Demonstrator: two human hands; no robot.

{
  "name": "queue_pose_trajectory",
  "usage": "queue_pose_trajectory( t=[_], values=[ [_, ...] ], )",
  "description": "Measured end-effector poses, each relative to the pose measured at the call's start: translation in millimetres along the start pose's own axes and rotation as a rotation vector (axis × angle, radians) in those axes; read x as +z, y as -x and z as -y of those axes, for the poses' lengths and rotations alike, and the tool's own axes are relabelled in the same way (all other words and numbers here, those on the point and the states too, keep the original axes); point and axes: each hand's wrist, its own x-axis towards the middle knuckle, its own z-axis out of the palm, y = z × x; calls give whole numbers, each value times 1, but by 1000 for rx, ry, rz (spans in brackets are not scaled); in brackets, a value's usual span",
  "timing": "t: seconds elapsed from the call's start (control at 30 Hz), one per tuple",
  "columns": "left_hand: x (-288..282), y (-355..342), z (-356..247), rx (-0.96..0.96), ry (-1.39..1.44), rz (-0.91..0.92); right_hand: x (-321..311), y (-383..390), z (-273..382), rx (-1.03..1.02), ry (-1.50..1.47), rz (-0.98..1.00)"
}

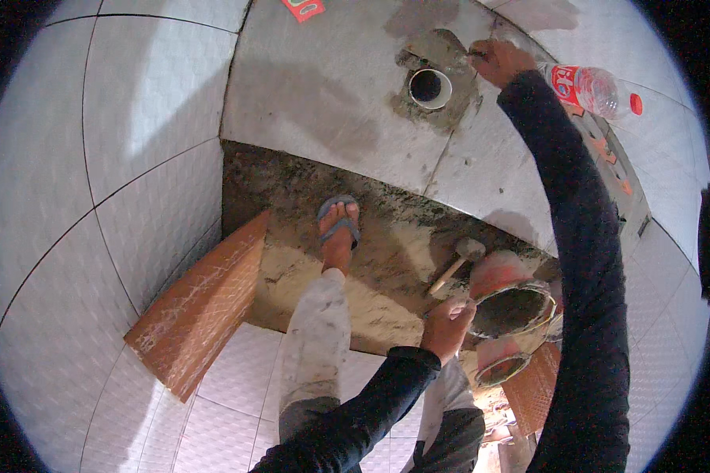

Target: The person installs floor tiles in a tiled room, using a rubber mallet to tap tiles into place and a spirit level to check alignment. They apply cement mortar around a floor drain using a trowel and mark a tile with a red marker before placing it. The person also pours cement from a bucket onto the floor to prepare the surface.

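Reaching over grey floor tiles (292,87) beside a white-tiled wall (158,79), your right hand (503,63) was curled, its grip unclear, just right of the white pipe (442,90). Your left hand (447,327) made a fist near a bucket (498,270).

Your pipe (443,91) is white and round, its open end facing you, its inside dark. It sits in the grey tile (315,87), ringed by mortar (442,51) that looks grey-brown, damp and uneven. That patch reaches toward the fingertips of your right hand (502,63); whether they pinch something small is hard to tell. Just beside your curled left hand (450,323) stands your bucket (497,270), reddish and smeared grey outside, its wide round mouth up, its inside dark grey.
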Motion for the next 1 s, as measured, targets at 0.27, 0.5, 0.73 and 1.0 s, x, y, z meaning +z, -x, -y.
queue_pose_trajectory(
  t=[0.27, 0.5, 0.73, 1.0],
  values=[
    [0, -1, -17, -1, 25, 29, 18, -37, -25, -49, 91, 112],
    [-4, 0, -26, -28, -13, 9, -1, -15, -39, 38, 91, 55],
    [0, -2, -24, -24, 20, 12, 5, -42, -34, -199, 85, 225],
    [0, -6, -22, -52, 81, 30, -2, 18, -17, 286, 194, 235]
  ],
)
